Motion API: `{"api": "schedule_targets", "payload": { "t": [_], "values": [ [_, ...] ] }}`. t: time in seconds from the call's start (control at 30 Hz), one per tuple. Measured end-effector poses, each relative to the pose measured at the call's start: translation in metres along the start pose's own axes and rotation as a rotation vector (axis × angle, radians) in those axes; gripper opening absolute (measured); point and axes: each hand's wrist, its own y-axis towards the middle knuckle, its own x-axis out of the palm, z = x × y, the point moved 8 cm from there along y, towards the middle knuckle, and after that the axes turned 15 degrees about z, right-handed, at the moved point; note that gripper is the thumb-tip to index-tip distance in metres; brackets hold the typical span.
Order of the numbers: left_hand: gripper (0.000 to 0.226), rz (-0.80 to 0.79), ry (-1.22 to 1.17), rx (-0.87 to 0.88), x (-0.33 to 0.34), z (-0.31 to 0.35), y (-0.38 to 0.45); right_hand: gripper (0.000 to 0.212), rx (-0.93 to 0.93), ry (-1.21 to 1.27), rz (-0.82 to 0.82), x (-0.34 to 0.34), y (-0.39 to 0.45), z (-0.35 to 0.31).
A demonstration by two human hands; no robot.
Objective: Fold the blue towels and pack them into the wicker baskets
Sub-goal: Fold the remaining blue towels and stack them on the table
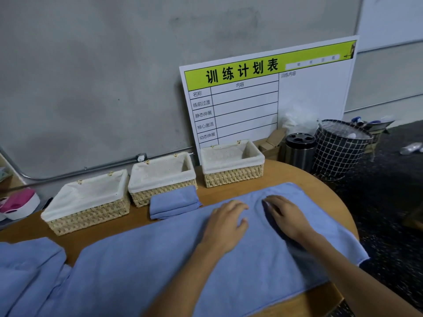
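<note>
Now both hands press flat, gripping nothing, on the blue towel lying lengthwise left-to-right.

A white board leaning on the wall, upper right of centre, bears black "训练计划表" on its green band; below, a column head "内容", right of it "训练内容"; down the left column "名称", "练前过渡", "静态伸展", "核心激活", "动态伸展"; the small date characters at the band's right end are too blurred to read.

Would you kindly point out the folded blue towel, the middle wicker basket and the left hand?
folded blue towel (174,203): head view, centre of its top face.
middle wicker basket (146,196): head view, woven front wall.
left hand (226,220): head view, back of the hand.
</note>
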Motion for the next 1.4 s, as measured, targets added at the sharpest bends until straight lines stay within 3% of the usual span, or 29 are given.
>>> {"api": "schedule_targets", "payload": {
  "t": [0.1, 0.2, 0.37, 0.57, 0.7, 0.77, 0.87, 1.03, 1.1, 1.27, 1.4],
  "values": [
    [0.054, -0.169, 0.176, 0.038, 0.047, 0.012, 0.008, 0.018, -0.062, -0.077, 0.034, -0.015, 0.002, 0.014],
    [0.076, -0.251, 0.232, 0.031, 0.068, 0.000, -0.002, 0.035, -0.092, -0.206, 0.014, -0.029, -0.003, 0.034],
    [0.064, -0.297, 0.253, 0.037, 0.071, -0.003, 0.001, 0.079, -0.038, -0.321, -0.132, -0.031, -0.009, 0.036],
    [0.063, -0.299, 0.226, -0.002, 0.072, -0.001, -0.003, 0.103, -0.024, -0.337, -0.309, -0.033, -0.017, 0.043],
    [0.068, -0.277, 0.208, -0.019, 0.071, -0.003, -0.003, 0.065, -0.011, -0.338, -0.260, -0.040, -0.016, 0.040],
    [0.068, -0.292, 0.209, -0.026, 0.073, -0.004, -0.004, 0.069, -0.007, -0.369, -0.225, -0.045, -0.018, 0.040],
    [0.067, -0.303, 0.217, -0.020, 0.075, -0.004, -0.004, 0.056, 0.008, -0.395, -0.254, -0.046, -0.022, 0.045],
    [0.072, -0.301, 0.214, -0.026, 0.074, -0.003, -0.005, 0.077, 0.000, -0.394, -0.168, -0.048, -0.016, 0.036],
    [0.079, -0.303, 0.222, -0.027, 0.074, -0.003, -0.004, 0.079, -0.014, -0.381, -0.135, -0.046, -0.012, 0.031],
    [0.068, -0.290, 0.215, -0.035, 0.074, -0.004, -0.004, 0.077, -0.029, -0.314, -0.185, -0.033, -0.014, 0.035],
    [0.067, -0.271, 0.210, -0.037, 0.073, -0.005, -0.003, 0.036, -0.036, -0.221, -0.056, -0.045, -0.010, 0.033]
  ]
}}
